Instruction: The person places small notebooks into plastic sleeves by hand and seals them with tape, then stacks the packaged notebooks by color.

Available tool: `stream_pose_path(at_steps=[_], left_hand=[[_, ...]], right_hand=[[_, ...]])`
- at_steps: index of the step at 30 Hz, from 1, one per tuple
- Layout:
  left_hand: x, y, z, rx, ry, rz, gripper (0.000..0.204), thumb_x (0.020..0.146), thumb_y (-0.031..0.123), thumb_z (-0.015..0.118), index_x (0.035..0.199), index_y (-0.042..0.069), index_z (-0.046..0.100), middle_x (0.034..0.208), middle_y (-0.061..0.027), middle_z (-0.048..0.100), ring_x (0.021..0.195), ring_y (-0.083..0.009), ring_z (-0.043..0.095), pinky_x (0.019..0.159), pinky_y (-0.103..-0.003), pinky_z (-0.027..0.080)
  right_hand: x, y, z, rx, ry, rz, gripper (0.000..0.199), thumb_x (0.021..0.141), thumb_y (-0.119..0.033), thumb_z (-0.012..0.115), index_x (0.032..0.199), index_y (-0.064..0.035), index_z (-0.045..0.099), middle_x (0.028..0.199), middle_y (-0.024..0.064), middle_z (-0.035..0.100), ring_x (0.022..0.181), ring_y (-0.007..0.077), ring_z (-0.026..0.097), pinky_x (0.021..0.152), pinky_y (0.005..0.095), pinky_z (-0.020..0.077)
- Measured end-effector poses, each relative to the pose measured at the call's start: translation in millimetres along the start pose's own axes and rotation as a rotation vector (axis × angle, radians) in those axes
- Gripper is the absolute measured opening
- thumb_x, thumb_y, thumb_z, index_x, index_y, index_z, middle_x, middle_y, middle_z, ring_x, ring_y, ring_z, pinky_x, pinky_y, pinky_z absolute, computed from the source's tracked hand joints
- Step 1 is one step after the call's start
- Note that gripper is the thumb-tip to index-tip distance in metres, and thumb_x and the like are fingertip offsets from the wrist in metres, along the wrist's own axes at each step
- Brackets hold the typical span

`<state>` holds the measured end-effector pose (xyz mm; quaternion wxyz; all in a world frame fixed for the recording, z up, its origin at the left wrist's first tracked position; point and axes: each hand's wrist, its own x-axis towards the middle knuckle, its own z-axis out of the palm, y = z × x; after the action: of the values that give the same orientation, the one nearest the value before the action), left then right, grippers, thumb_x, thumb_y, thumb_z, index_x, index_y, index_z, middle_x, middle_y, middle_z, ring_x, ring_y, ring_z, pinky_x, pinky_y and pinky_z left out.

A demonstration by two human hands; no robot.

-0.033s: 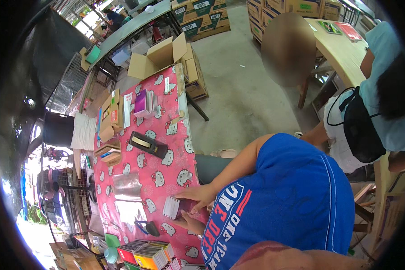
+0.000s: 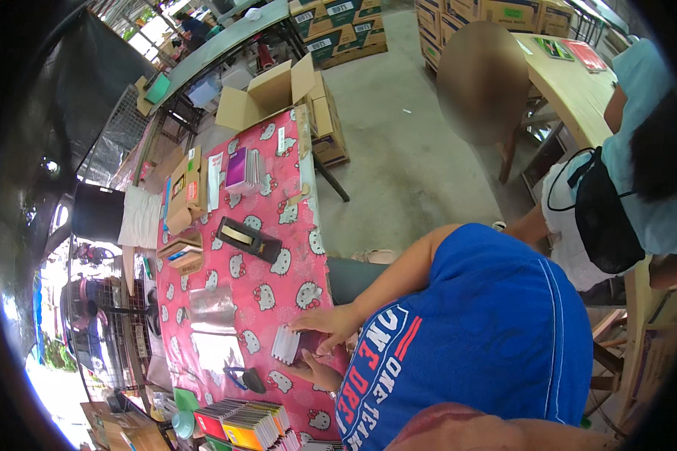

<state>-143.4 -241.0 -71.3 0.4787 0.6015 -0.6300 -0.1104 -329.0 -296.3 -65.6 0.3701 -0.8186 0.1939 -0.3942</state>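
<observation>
Fingers of left hand (image 2: 325,322) spread flat beside white card stack (image 2: 285,344); right hand (image 2: 314,370) fingers loosely open on pink tablecloth (image 2: 278,289).

1 head camera looks steeply down, close above the pink table (image 2: 278,225).

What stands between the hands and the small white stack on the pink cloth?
Nothing visible. The right hand lies flat with its fingertips at the white stack; the left hand sits just below it.
</observation>
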Motion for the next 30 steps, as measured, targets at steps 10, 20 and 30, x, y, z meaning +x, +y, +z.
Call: stream_pose_path(at_steps=[10, 20, 30], left_hand=[[2.0, -3.2, -22.3, 0.015, -0.057, 0.102, 0.068, 0.086, 0.031, 0.067, 0.138, -0.002, 0.038, 0.141, -0.0216, 0.041, 0.134, -0.0374, 0.035, 0.111, -0.048, 0.025], [45.8, 24.2, -42.1, 0.316, -0.249, 0.175, 0.046, 0.066, 0.01, 0.069, 0.111, 0.004, 0.06, 0.12, -0.0139, 0.056, 0.117, -0.0365, 0.049, 0.101, -0.048, 0.036], [28.5, 43.1, -18.9, 0.435, -0.322, 0.128, 0.056, 0.075, 0.015, 0.065, 0.129, 0.007, 0.05, 0.131, -0.0212, 0.046, 0.131, -0.0393, 0.036, 0.111, -0.05, 0.028]], right_hand=[[65.0, 10.6, -17.4, -0.059, -0.228, -0.265, 0.049, 0.078, -0.05, 0.067, 0.105, -0.0099, 0.063, 0.118, 0.0122, 0.056, 0.115, 0.0324, 0.049, 0.099, 0.0531, 0.0304], [87.8, 33.2, -29.7, -0.324, -0.138, -0.281, 0.045, 0.073, -0.042, 0.074, 0.107, -0.0146, 0.065, 0.135, 0.0118, 0.048, 0.131, 0.0352, 0.038, 0.105, 0.0559, 0.022], [125.3, 180.4, -123.8, -0.239, 0.534, 0.837, 0.017, 0.084, -0.018, 0.065, 0.091, -0.0026, 0.066, 0.08, 0.0088, 0.065, 0.073, 0.0188, 0.063, 0.064, 0.0305, 0.0514]])
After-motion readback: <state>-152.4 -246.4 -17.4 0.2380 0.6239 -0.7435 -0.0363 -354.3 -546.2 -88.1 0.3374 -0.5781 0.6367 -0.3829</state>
